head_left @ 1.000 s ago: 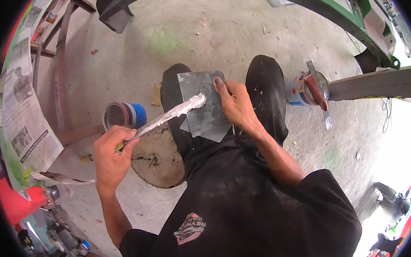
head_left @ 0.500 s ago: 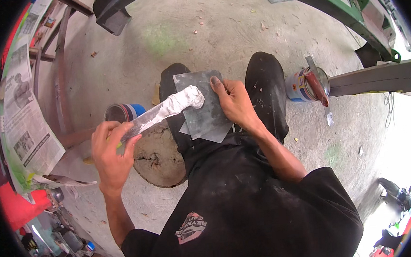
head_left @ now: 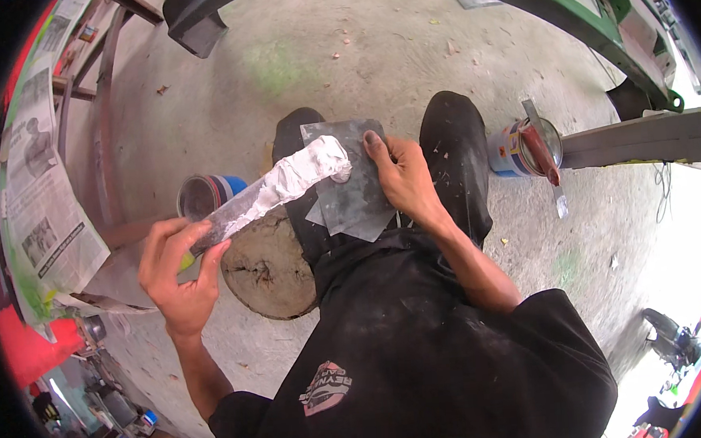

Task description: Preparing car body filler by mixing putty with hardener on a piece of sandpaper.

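Observation:
In my left hand (head_left: 179, 274) I pinch the bare dark end of a long flat scraper (head_left: 232, 218), thumb below and fingers above. Thick white putty (head_left: 288, 177) coats most of its length, up to the far end. That end lies over a thin dark grey plate (head_left: 348, 211), where a small lump of putty touches the surface. My right hand (head_left: 406, 182) grips the plate's right edge, with the thumb on top and the other fingers underneath. Another thin grey sheet (head_left: 316, 213) pokes out from beneath the plate. Both hands are closed, above my lap.
A wood stump (head_left: 267, 268) stands by my left leg, an open can (head_left: 198, 198) just beyond it. At my right knee, another can (head_left: 510, 149) carries a red-smeared spatula (head_left: 541, 151) across its mouth. Newspaper (head_left: 59, 237) hangs at left; a green frame (head_left: 551, 14) arches across the far side.
My left hand has shifted slightly left and down. The scraper has turned so its putty-covered face shows broader, and its far end sits a little higher on the plate. My right hand barely moved.

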`<state>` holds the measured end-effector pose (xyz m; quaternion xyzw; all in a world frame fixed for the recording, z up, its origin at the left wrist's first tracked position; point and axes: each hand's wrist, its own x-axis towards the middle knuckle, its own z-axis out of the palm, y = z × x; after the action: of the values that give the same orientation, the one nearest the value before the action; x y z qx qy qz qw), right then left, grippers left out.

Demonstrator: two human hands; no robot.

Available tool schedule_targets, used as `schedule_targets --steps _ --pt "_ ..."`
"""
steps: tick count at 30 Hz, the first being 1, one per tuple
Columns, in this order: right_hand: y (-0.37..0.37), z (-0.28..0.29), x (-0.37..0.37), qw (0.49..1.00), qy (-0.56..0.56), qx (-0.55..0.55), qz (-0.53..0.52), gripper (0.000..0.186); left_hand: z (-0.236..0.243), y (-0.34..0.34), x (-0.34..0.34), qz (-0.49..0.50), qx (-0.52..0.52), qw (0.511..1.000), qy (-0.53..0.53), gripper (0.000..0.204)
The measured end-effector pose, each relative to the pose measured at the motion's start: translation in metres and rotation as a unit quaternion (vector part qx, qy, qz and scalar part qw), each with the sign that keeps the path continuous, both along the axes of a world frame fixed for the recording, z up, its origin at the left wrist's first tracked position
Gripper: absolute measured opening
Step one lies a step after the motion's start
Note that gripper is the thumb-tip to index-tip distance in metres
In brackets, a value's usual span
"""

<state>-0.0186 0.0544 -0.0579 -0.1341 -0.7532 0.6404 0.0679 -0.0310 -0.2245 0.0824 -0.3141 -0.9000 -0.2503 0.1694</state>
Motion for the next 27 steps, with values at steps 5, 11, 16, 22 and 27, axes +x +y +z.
schedule_targets --steps 5,11,16,22,27 --pt "-0.001 0.0 -0.003 0.999 -0.027 -0.031 0.003 0.05 -0.003 -0.002 -0.001 0.005 0.043 0.998 -0.042 0.032" --pt "-0.002 0.002 -0.003 0.999 -0.045 -0.03 0.005 0.051 -0.005 -0.005 0.0 0.012 0.081 0.995 -0.058 0.031" --pt "-0.005 0.003 -0.002 0.999 -0.028 -0.037 0.006 0.051 -0.025 -0.002 -0.005 -0.001 0.063 0.984 -0.166 0.03" --pt "-0.002 0.002 0.0 0.999 -0.017 -0.03 0.007 0.05 -0.032 0.002 -0.009 0.021 0.002 0.996 -0.086 0.03" --pt "0.0 0.002 0.002 1.0 -0.018 -0.017 -0.001 0.051 -0.033 0.006 -0.009 0.011 -0.059 0.995 0.08 0.03"
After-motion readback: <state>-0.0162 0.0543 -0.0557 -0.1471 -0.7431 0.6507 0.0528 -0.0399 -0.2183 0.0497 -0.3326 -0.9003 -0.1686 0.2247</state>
